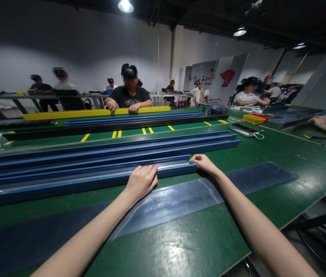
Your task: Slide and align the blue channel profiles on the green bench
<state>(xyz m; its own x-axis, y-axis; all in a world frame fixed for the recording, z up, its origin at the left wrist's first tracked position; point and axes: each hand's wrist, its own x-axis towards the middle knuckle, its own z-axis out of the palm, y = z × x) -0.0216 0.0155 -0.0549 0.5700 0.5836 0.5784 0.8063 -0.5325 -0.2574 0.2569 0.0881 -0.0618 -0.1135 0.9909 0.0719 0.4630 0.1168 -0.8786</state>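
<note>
A long blue channel strip [93,180] lies across the green table, with a shiny clear strip along its inside. My left hand [142,179] is closed over the near wall of this channel, its fingertips hidden inside. At the channel's right end, my right hand [205,164] pinches the end with thumb and fingers; whether the clear strip is also between them I cannot tell. Under both forearms lies a flat, clear plastic sheet [177,198]. Just beyond the held channel rests a second blue channel [215,146].
Across the green table [269,207], a person holds a yellow channel [93,114]. Nearer lies a long black strip [140,124]. To the right are a phone on a white device [243,129], a yellow tray [253,119] and another person's hand [321,121].
</note>
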